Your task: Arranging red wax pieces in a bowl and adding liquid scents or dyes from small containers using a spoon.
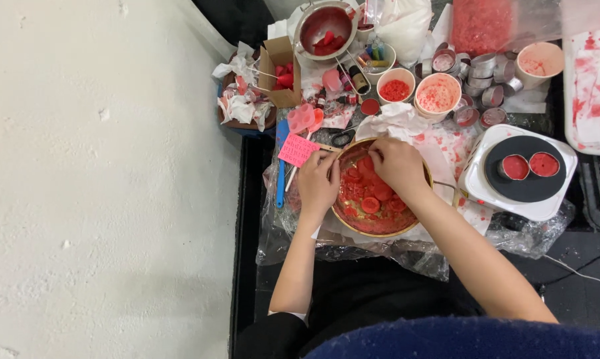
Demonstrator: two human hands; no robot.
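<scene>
1. A round bowl (406,229) with a brass-coloured rim sits on crinkled plastic sheet (353,249) on a dark table, straight below the camera. Inside it lie red wax discs (373,199) in a red, glistening layer.
2. The left hand (318,183) rests at the bowl's left rim, fingers curled inward and thumb toward the bowl; whether it pinches anything I cannot tell.
3. The right hand (398,165) is over the bowl's upper half, fingers bent and tips drawn together near the far rim — it looks like a pinch on something small, but the thing itself is hidden.
4. Just left of the left hand lies a pink card (297,149), and beside that a blue tool (281,163) running down the table edge.
5. To the right stands a white hotplate (506,193) with a black top, bearing two small tins (529,165) filled with red wax.
6. Behind the bowl: paper cups (437,97) stained red, one holding red granules, and a cluster of empty metal tins (486,83).
7. Further back — a metal pot (324,30) with red chunks in it, and a cardboard box (283,73) holding red pieces.
8. The left of the view is a white wall (100,186).
</scene>
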